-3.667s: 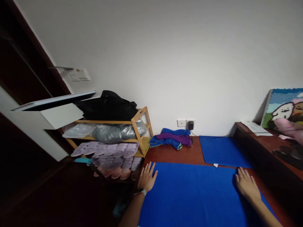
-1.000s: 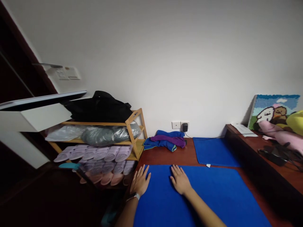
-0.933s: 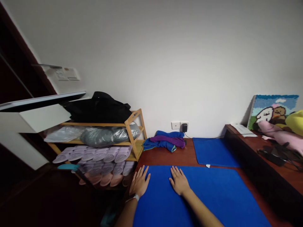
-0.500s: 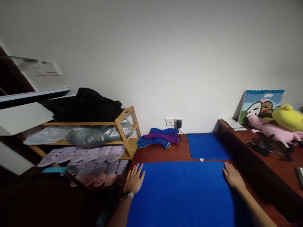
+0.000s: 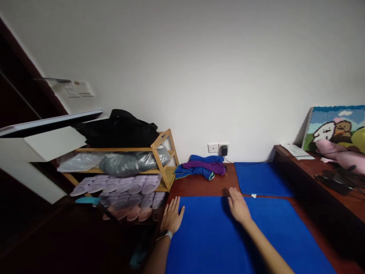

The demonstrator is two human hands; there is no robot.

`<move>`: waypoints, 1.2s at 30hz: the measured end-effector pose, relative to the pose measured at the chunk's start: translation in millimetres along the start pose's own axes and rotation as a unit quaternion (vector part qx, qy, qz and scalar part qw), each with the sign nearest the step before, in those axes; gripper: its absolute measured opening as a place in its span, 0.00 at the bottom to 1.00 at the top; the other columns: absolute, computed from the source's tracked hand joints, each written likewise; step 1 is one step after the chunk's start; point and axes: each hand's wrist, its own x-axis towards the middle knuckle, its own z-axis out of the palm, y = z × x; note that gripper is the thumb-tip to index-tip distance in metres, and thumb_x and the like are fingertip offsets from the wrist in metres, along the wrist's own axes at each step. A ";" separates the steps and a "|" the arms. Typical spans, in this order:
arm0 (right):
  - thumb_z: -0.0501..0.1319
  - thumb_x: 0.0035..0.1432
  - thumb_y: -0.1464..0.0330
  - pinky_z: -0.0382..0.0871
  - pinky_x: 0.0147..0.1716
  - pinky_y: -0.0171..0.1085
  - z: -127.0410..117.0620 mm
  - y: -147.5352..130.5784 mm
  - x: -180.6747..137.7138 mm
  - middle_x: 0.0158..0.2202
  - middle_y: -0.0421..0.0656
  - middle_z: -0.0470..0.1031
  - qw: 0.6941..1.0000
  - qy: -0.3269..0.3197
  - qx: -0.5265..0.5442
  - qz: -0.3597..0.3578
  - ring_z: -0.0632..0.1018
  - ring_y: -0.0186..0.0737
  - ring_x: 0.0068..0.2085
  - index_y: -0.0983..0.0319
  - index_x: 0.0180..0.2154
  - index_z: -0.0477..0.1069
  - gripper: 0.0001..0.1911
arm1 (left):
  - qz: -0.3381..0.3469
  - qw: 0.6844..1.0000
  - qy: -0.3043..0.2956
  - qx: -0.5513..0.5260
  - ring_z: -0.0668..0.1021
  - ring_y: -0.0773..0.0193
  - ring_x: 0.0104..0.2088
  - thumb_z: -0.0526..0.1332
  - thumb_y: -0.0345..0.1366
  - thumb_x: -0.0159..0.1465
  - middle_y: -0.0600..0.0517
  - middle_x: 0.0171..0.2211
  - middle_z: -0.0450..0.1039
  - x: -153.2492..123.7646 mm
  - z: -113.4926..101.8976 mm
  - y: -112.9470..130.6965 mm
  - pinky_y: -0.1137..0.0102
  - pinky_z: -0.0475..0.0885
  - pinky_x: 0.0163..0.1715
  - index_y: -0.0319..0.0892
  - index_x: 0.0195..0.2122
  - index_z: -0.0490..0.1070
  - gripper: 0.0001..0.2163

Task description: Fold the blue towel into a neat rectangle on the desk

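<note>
A large blue cloth lies spread flat on the reddish-brown table. At its far left corner rests my left hand, fingers stretched and holding nothing; a watch is on that wrist. My right hand is over the middle of the cloth's far edge, fingers extended, nothing in it; whether it touches the cloth I cannot tell. Behind the far edge, a smaller blue cloth lies flat with a white tag at its near edge. A crumpled heap of blue and purple cloths sits against the wall.
On the left stands a wooden rack with several lilac slippers, plastic-wrapped items and a black bag. A plug sits in the wall socket. A raised ledge on the right holds a pink plush toy and a dog picture.
My right hand has moved left from the large cloth's far right corner to the middle of its far edge. My left hand stays at the left corner. The view has turned slightly left.
</note>
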 end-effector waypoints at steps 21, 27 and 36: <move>0.38 0.69 0.55 0.44 0.72 0.49 -77.5 238.3 -61.9 0.74 0.47 0.47 0.960 -0.093 -0.186 0.189 0.48 0.46 0.74 0.69 0.72 0.46 0.38 | -0.009 1.000 -0.001 0.006 0.59 0.56 0.71 0.43 0.50 0.72 0.44 0.72 0.54 7.6 13.4 -5.8 0.55 0.50 0.71 0.36 0.72 0.52 0.32; 0.37 0.68 0.57 0.43 0.72 0.49 -81.9 250.5 -61.7 0.74 0.49 0.48 0.960 -0.074 -0.180 0.199 0.48 0.46 0.74 0.70 0.72 0.46 0.38 | -0.016 0.999 -0.012 -0.046 0.58 0.54 0.72 0.47 0.51 0.71 0.44 0.72 0.55 12.0 6.8 -6.3 0.53 0.50 0.71 0.37 0.72 0.54 0.33; 0.35 0.70 0.57 0.40 0.72 0.48 -82.6 140.7 -69.8 0.73 0.49 0.53 0.989 -0.011 -0.109 0.103 0.52 0.44 0.73 0.69 0.71 0.51 0.36 | -0.032 0.981 0.005 -0.191 0.64 0.60 0.69 0.46 0.47 0.73 0.47 0.69 0.63 -10.6 -34.0 -19.6 0.61 0.60 0.68 0.42 0.68 0.61 0.26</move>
